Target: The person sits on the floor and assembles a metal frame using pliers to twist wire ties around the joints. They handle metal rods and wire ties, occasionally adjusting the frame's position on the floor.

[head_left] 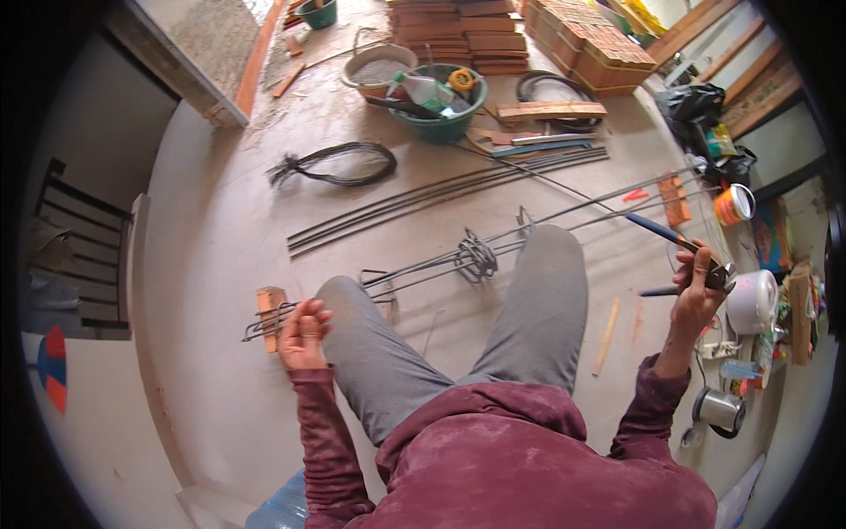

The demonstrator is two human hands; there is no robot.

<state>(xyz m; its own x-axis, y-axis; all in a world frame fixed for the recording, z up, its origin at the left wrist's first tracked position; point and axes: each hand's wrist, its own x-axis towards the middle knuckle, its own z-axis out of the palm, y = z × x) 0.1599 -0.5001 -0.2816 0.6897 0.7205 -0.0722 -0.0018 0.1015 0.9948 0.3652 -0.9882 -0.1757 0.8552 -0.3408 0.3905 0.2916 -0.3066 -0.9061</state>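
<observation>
Maroon sweatshirt [538, 458] fills my feed at six o'clock, closest to the lens, with grey trousers [538, 309] beyond it. At twelve I have a green tub [441, 132] holding a pale bottle with a green label [425, 91], a yellow round item [461, 80] and other bits I can't sort out. Just before twelve, a tan bucket [351, 78] contains grey loose material [381, 69]. Between two and three sits an orange-and-white pail [730, 206], and just past three a white bucket [749, 301]; I can't make out the contents of either. At four lies a metal pot [718, 409].

Out at three, the right hand [699, 286] has its fingers wrapped around blue-handled pincers [659, 231]. Their handles stand apart, one aimed at ten, the other at nine; the metal head points between three and four.

The rebar cage [414, 269] runs lengthwise from eight toward two, its ends over orange bricks [676, 201], with dark stirrups [476, 256] bunched along the middle. At eight, the left hand [304, 337] is by its near end, fingers half curled and close together; from here I can't tell whether they pinch anything.
</observation>
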